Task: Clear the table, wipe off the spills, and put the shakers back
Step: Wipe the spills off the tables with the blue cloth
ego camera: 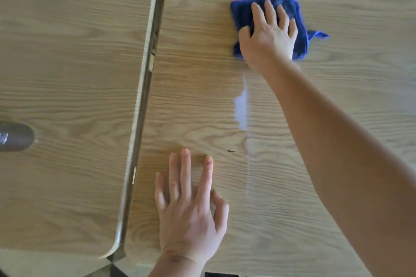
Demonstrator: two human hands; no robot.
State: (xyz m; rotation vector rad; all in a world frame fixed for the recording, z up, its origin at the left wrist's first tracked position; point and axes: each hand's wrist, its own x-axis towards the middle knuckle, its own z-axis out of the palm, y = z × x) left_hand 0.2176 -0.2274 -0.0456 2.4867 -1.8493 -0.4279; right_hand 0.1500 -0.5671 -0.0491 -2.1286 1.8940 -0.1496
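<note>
I'm mid-wipe: my right hand (269, 36) presses flat on the blue cloth (290, 10), left hand (191, 207) splayed on the desk (202, 87), grip holding nothing; next I should drag over the wet streak (241, 108).

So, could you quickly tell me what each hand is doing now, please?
Left hand: open, flat on the wooden table.
Right hand: open, pressing the blue cloth.
</note>
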